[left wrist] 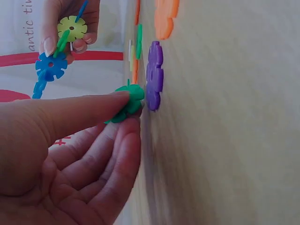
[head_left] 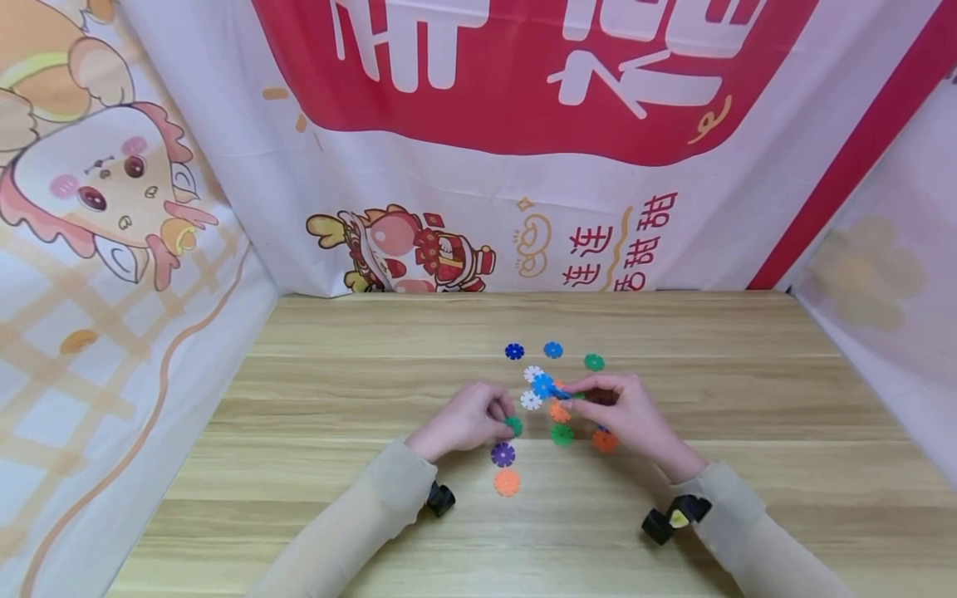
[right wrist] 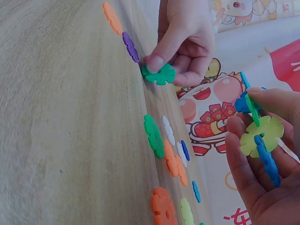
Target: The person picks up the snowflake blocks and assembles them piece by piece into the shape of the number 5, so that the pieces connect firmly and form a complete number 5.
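My left hand (head_left: 473, 417) pinches a green snowflake disc (left wrist: 129, 104) between thumb and fingers, low over the table beside a purple snowflake disc (head_left: 503, 454). My right hand (head_left: 622, 409) holds up a joined chain of snowflake discs. In the right wrist view the chain has a yellow-green disc (right wrist: 261, 136), a blue disc (right wrist: 267, 161) slotted into it, a green disc seen edge-on (right wrist: 252, 110) and more blue pieces by the fingertips. A white piece (right wrist: 288, 151) also sticks out of it, partly hidden by the hand.
Loose discs lie on the wooden table (head_left: 336, 498): orange (head_left: 507, 482), green (head_left: 561, 434), red-orange (head_left: 605, 441), white (head_left: 531, 400), dark blue (head_left: 514, 351), blue (head_left: 553, 350) and another green (head_left: 594, 362). A printed cloth (head_left: 449, 183) hangs behind the table's far edge.
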### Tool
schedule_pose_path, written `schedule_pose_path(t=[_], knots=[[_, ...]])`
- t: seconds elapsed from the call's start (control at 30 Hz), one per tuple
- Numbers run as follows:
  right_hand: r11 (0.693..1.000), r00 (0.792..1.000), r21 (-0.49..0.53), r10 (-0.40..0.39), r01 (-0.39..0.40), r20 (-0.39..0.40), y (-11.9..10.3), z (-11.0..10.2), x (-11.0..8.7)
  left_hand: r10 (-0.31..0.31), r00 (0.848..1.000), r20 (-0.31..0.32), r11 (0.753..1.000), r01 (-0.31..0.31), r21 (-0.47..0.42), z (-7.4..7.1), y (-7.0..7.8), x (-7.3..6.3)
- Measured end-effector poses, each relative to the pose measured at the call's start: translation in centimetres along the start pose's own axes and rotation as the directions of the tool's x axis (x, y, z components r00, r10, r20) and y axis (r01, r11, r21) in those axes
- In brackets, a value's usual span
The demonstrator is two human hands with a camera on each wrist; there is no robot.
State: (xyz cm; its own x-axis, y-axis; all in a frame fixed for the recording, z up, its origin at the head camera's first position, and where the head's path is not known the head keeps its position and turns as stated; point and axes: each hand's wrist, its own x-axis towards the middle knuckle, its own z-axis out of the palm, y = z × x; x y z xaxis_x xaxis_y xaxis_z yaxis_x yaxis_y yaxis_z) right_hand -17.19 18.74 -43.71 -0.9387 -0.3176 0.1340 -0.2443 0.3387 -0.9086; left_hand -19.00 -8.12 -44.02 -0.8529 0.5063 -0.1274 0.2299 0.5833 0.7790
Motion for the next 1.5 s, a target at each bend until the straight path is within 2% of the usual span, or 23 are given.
schedule_pose_path(t=[0.13,0.33,0.53,0.63,0.83,1.1,1.33,1.5], knots=[[1.000,1.000,0.005,0.002,-0.002,-0.009,0.1,0.0,0.0,0.034,0.997,-0.064,0.997,-0.039,-0.070,-0.1,0.2,0.0],[1.000,1.000,0.010,0.003,-0.003,-0.010,0.0,0.1,0.2,0.056,0.985,-0.163,0.986,-0.080,-0.145,-0.4,0.9,-0.1],[1.000,1.000,0.000,0.015,-0.015,0.000,-0.2,0.5,0.4,0.107,0.968,-0.226,0.978,-0.144,-0.153,-0.1,1.5,-0.1],[1.000,1.000,-0.011,0.016,-0.015,0.009,-0.1,0.6,0.5,0.116,0.961,-0.252,0.977,-0.157,-0.147,0.1,1.6,-0.1],[1.000,1.000,0.009,0.012,-0.012,0.024,-0.3,1.0,0.7,0.110,0.954,-0.278,0.979,-0.153,-0.138,0.2,1.7,0.0],[0.998,0.998,0.031,0.049,-0.050,0.033,-0.3,1.4,0.8,0.121,0.944,-0.307,0.976,-0.169,-0.135,0.4,1.7,0.1],[0.992,0.991,0.012,0.125,-0.125,-0.036,-0.3,1.6,0.8,0.169,0.933,-0.319,0.967,-0.220,-0.129,0.6,1.9,0.0],[0.990,0.989,0.034,0.140,-0.139,-0.056,-0.3,1.6,0.9,0.200,0.929,-0.311,0.959,-0.250,-0.131,0.8,2.2,-0.1]])
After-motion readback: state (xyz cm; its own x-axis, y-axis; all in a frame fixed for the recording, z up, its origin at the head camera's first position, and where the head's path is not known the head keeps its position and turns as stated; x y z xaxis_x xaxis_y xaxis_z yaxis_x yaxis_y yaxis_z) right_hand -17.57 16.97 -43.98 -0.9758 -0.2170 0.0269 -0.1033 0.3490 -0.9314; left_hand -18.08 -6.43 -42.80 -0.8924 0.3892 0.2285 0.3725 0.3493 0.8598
